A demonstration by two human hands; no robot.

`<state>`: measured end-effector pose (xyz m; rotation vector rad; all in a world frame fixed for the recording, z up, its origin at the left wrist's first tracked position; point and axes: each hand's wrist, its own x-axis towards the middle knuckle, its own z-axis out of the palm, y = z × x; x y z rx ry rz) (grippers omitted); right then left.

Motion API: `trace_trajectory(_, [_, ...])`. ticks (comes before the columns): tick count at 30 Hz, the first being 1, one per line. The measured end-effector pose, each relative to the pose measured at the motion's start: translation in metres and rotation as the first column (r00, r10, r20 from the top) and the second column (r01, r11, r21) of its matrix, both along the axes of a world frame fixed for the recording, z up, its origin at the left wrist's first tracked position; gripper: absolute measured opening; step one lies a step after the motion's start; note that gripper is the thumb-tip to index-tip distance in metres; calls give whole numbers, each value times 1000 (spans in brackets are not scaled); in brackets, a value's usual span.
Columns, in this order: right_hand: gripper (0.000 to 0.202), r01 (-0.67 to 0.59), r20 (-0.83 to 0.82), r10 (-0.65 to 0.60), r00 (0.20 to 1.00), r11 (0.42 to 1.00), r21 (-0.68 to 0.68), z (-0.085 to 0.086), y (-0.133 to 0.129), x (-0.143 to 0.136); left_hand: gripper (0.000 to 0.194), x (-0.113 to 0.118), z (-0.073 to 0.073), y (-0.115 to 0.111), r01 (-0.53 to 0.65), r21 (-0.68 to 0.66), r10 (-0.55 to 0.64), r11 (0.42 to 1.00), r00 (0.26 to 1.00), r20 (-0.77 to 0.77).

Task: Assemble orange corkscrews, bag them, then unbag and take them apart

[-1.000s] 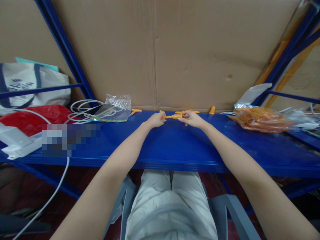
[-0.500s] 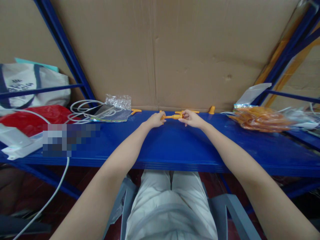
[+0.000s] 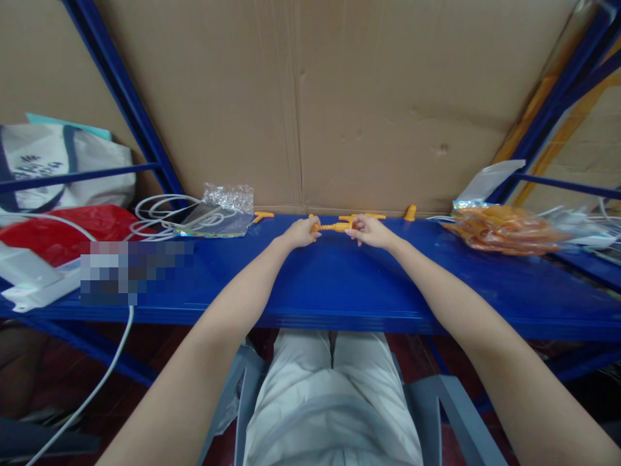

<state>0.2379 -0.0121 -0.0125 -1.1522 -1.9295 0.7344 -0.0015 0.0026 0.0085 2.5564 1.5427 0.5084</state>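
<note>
Rod [image 3: 332,227], orange and ribbed along its thin bared stretch, spans the gap between the two hands near the far side of the worktop [image 3: 349,278]; the left hand [image 3: 303,233] is curled closed round its left end, which is largely covered; the right hand [image 3: 367,230] has thumb and fingers drawn together on the thicker right end, the other fingers loosely bent. Should either grip slacken, the rod could slip or tip; a sideways push out of line could flex the thin stretch; the covered ends make any poor hold hard to spot. Just beyond the right hand lies an orange bar [image 3: 376,216]; whether it joins the rod I cannot tell, and a knuckle could nudge it. Farther right an orange cone [image 3: 410,213] stands upright, liable to topple if the right hand swings outward; left of the left hand lies an orange handle [image 3: 264,215] beside a clear bag [image 3: 213,219], whose film could snag it if dragged; a coiled cable [image 3: 165,213] rests beyond that; orange packets [image 3: 504,230] lie well to the right.
</note>
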Motion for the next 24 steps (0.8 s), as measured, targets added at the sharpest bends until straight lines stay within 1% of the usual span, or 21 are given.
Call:
trace_trajectory(5, [33, -39, 4, 39, 999, 999, -5, 0, 0, 1, 27, -1, -1, 2, 0, 16, 0, 1000, 1000, -28])
trace_trajectory(12, [27, 8, -19, -7, 1000, 997, 72, -2, -1, -2, 18, -1, -4, 7, 41, 82, -40, 996, 999, -23])
trace_trajectory(20, [24, 46, -3, -46, 999, 995, 85, 1, -2, -3, 16, -1, -3, 4, 69, 50, -70, 996, 997, 14])
trace_trajectory(24, [25, 37, -4, -37, 999, 994, 98, 0, 0, -2, 16, -1, -3, 5, 86, 48, -88, 995, 995, 47])
